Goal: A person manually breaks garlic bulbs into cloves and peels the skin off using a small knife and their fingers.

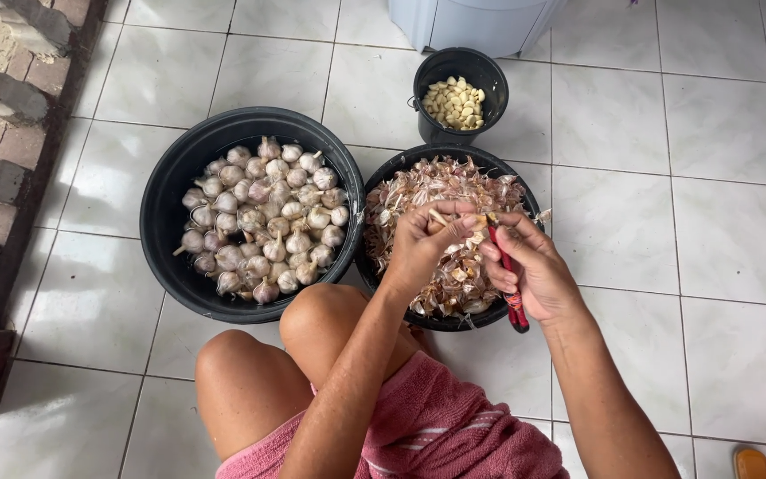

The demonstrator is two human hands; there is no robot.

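Head cam, looking straight down: left hand (pixel 418 244) is pinching a garlic clove (pixel 441 219) over the black basin of papery skins (pixel 418 191), while the right hand (pixel 529 270) is curled tight round a red-handled knife (pixel 509 279), with what looks like its tip at the clove, though the blade is hard to make out. Big tub of whole garlic bulbs (pixel 263 217) sits just left on the tiled floor (pixel 667 177), small bucket of peeled cloves (pixel 456 102) beyond. To peel well I'd keep the thumb behind the edge and lift only skin.

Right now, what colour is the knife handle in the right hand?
Red and black; the knife handle shows best in the head view.
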